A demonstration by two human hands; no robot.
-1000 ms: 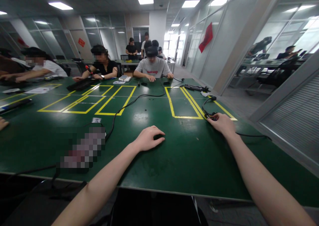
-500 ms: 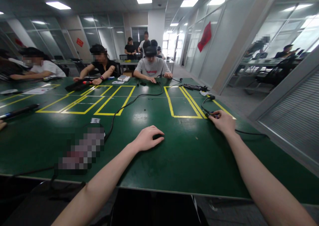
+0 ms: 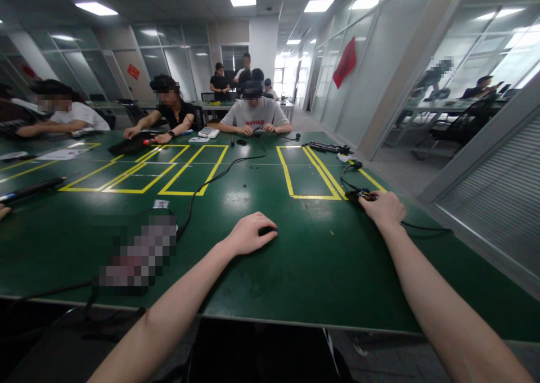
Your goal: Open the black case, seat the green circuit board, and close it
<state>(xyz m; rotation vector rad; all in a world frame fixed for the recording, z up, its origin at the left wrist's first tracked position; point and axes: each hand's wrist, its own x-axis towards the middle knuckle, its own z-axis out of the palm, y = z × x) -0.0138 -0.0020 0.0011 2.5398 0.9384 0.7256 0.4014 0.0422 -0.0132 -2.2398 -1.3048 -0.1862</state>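
My left hand (image 3: 253,234) rests on the green table (image 3: 304,276), its fingers loosely curved and the thumb held apart. A dark patch, probably shadow, shows between thumb and fingers. Farther right, my right hand (image 3: 385,210) has its thumb and fingers closed on a small dark object (image 3: 355,197) lying by the yellow tape. Thin wire-like bits show at my fingertips, but I cannot make out its exact kind. A black cable (image 3: 343,175) curves from beside it to a dark round end (image 3: 356,164). Another black cable (image 3: 426,226) runs out to the right behind my hand.
A blurred-out long object (image 3: 139,253) lies at left, near a small tag marked 24 (image 3: 161,204) and a long black cable (image 3: 192,203). Yellow tape rectangles (image 3: 181,193) mark the table. A folded black tripod-like item (image 3: 329,147) lies at back right. Several people sit across the table.
My right hand has shifted slightly right, showing more of the dark object. My left hand stays put. The person opposite has drawn their hands together around a cable.
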